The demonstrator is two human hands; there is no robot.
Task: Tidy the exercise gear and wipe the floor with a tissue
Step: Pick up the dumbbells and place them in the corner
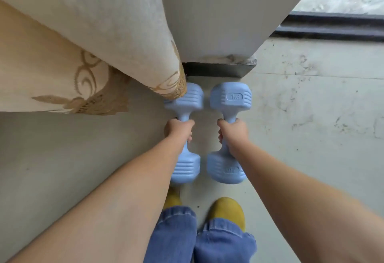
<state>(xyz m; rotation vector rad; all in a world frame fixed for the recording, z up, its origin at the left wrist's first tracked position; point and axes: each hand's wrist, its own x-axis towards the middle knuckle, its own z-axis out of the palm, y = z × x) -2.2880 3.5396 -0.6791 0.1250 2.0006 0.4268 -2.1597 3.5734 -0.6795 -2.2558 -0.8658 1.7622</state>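
Two light blue dumbbells lie side by side and point away from me, low over the pale floor [311,117]. My left hand [179,130] is closed around the handle of the left dumbbell [187,167]. My right hand [233,130] grips the handle of the right dumbbell [230,96], whose far head carries a weight label. Whether they rest on the floor or hang just above it, I cannot tell. The far head of the left dumbbell sits partly under the hem of a curtain [93,44].
A cream curtain with gold embroidery hangs at the left. A white pillar or wall corner [218,23] with a dark base stands just beyond the dumbbells. A dark sliding door track [332,27] runs at the upper right. My yellow shoes [227,210] and jeans are below.
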